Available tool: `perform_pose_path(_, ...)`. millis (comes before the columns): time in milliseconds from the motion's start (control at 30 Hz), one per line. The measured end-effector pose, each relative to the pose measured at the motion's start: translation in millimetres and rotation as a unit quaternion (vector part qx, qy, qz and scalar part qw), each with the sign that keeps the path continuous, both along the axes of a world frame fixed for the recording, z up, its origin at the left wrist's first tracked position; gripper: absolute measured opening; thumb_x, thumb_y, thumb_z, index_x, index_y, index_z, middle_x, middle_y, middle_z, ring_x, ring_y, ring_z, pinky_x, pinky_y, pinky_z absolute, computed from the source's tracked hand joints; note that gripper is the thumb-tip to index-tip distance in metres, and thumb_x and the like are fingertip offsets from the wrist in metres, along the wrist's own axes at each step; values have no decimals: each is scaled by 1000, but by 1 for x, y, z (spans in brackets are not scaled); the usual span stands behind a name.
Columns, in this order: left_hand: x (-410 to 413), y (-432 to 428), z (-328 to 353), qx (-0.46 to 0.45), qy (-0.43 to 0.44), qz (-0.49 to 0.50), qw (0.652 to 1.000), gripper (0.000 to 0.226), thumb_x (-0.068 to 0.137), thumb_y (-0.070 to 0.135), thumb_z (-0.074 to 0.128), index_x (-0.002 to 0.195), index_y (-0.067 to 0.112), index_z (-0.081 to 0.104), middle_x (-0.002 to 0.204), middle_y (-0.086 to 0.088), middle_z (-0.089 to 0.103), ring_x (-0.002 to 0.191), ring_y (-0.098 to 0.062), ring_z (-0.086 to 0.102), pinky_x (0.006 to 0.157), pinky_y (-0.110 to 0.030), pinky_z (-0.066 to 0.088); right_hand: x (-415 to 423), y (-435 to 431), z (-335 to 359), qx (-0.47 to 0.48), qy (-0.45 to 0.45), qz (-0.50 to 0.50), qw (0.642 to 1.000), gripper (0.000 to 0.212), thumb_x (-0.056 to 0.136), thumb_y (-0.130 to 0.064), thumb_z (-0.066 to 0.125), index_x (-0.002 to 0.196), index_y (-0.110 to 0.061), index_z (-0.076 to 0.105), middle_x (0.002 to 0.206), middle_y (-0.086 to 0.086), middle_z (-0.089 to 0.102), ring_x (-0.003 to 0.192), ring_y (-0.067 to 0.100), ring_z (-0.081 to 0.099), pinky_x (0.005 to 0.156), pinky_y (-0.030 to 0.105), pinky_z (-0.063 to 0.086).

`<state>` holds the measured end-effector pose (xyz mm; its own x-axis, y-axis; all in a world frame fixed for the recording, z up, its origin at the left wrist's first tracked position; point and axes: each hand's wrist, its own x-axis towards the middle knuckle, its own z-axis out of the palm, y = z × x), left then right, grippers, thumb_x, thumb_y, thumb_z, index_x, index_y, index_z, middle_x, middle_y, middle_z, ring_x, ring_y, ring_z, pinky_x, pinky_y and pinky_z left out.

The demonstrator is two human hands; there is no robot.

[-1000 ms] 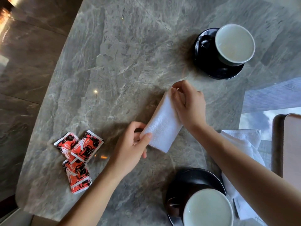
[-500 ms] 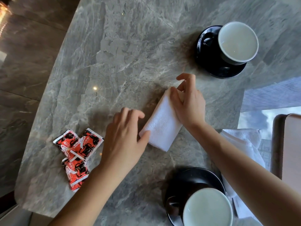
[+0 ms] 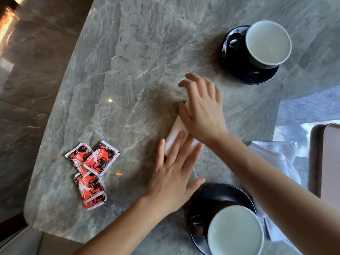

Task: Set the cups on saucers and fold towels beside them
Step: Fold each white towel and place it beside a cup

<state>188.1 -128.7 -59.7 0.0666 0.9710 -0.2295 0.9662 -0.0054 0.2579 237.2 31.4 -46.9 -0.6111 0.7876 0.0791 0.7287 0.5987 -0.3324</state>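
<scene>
1. Two bare hands press flat on a small folded white towel [image 3: 175, 136] near the middle of the grey marble table [image 3: 128, 61]. The left hand [image 3: 173, 178] covers the towel's near end, at about 7 o'clock of it, and the right hand [image 3: 201, 111] covers the far end, at about 1 o'clock. Both have fingers spread and open, so neither grip is clamped on anything.
2. Risk, as a judgement: the towel lies at a slant between the two saucers, not squarely beside either. When the palms lift, the fold may spring open or end up crooked.
3. Risk, as a judgement: the left thumb and wrist sit just beside the near saucer [image 3: 211, 196], at about 5 o'clock from the towel. A careless sweep could nudge the saucer and tip its cup.
4. The near cup [image 3: 235, 231], dark outside and pale inside, stands on that black saucer. I cannot tell whether it holds liquid.
5. A far cup [image 3: 268, 42] of the same kind stands on a far saucer [image 3: 237, 57] at about 2 o'clock, set toward its right edge. Its contents are likewise unclear.
6. More white cloth [image 3: 276, 153] lies loose at 3 o'clock, under the right forearm, apparently not yet folded.
7. Three red sachets [image 3: 90, 170] lie overlapping at 9 o'clock, well apart from the towel.
</scene>
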Motion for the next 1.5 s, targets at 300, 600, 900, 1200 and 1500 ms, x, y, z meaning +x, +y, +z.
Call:
perform_pose_path(300,6,-2,-8,7,-26,24,999,82,87,62,32,150,15,8,157,-13,7,146,-32,6,113,-55,9,-13,20,-22,-52,-96,21,994,50,100,-35,30,147,-18,26,161,3,9,148,22,2,117,49,0)
perform_pose_path(600,5,0,-11,15,-32,29,999,83,85,65,35,150,17,14,157,-15,9,146,-29,7,112,-53,8,-21,52,-30,-72,-92,19,993,58,99,-46,21,151,-24,13,162,-1,4,148,19,-3,117,53,-2)
perform_pose_path(900,3,5,0,-15,-16,17,1000,88,79,64,45,149,17,21,156,-16,17,144,-33,15,110,-59,20,-19,50,-27,-70,-61,12,996,58,98,-48,27,149,-22,22,161,-1,12,148,18,2,119,52,1)
perform_pose_path(1200,-14,26,43,96,-268,191,939,46,80,31,52,122,11,52,129,-3,50,121,-21,47,97,-36,40,40,24,15,-169,293,-168,926,27,94,-23,46,115,-10,56,115,-1,58,112,12,53,97,26,42)
perform_pose_path(1500,-49,57,20,-7,-268,275,923,40,92,30,49,130,19,45,122,2,52,107,-19,54,90,-42,46,94,6,22,-480,259,-252,800,25,100,-26,44,111,-9,58,97,12,73,82,21,73,74,32,58)
